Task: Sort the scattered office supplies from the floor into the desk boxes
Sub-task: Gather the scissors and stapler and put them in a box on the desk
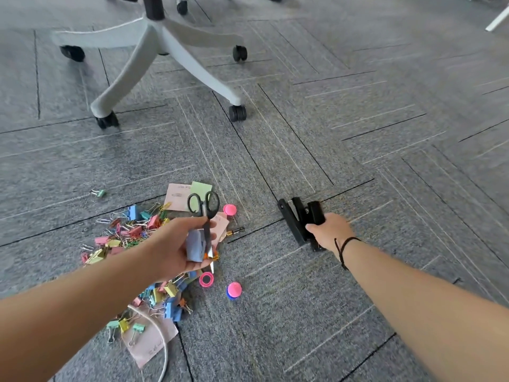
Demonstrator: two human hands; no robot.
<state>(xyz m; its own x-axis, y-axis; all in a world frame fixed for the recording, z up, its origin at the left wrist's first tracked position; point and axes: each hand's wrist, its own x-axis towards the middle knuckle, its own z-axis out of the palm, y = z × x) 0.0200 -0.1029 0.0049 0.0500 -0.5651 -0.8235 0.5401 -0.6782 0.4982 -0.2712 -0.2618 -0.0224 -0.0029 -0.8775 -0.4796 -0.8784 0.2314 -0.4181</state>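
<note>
My left hand (176, 249) holds black-handled scissors (205, 210) with the handles pointing away, plus a small blue item (195, 246) in the palm. It hovers above a heap of coloured binder clips and paper clips (132, 232) on the grey carpet. My right hand (330, 230) grips a black stapler (298, 219) that lies open on the floor to the right. Pink and green paper notes (179, 195) lie behind the scissors. Pink round magnets (229, 209) (234, 290) and a pink ring (206, 279) sit near the heap.
An office chair base (154, 51) with black castors stands at the back left. A white cord (162, 343) curves over a pink note (154, 343) at the lower left. One green binder clip (99, 193) lies apart. A small brass piece (235, 231) rests by the notes.
</note>
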